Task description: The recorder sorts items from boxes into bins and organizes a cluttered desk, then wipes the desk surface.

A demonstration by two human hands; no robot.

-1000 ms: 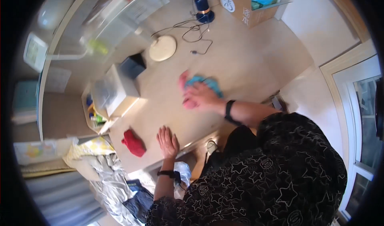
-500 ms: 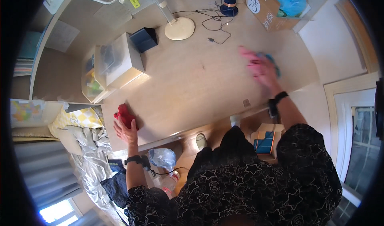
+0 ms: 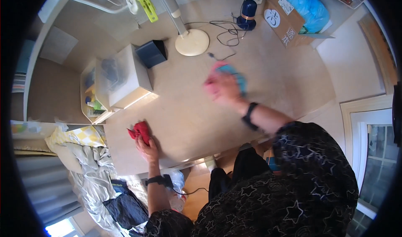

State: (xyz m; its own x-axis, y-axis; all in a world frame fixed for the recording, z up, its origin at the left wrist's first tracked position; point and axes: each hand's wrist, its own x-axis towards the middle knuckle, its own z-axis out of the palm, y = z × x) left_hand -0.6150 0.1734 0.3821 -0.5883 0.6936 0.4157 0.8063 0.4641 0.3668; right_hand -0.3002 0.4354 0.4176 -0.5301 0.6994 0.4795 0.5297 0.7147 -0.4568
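Standing beyond pink-blue cloth [image 3: 212, 79]: lamp [image 3: 191, 43], cardboard box [image 3: 290, 25]; cable [image 3: 211, 55] nearest.

Black shirt [image 3: 268, 199] patterned with pale outlined stars [image 3: 294, 210], loose short sleeves [image 3: 314, 151] in the same print, black left wristband [image 3: 155, 180] bearing a small dark block [image 3: 168, 181], thin dark cable [image 3: 188, 194] beside it, black right wristband [image 3: 250, 116], black trousers [image 3: 250, 165], pale shoe [image 3: 210, 164]

Pink and turquoise are colouring one cloth [image 3: 222, 68] at 1 o'clock; red, another cloth [image 3: 142, 129] at 8. Yellow-white checks are patterning fabric [image 3: 89, 136] at 9; pale star outlines, the black shirt [image 3: 268, 193] at 5.
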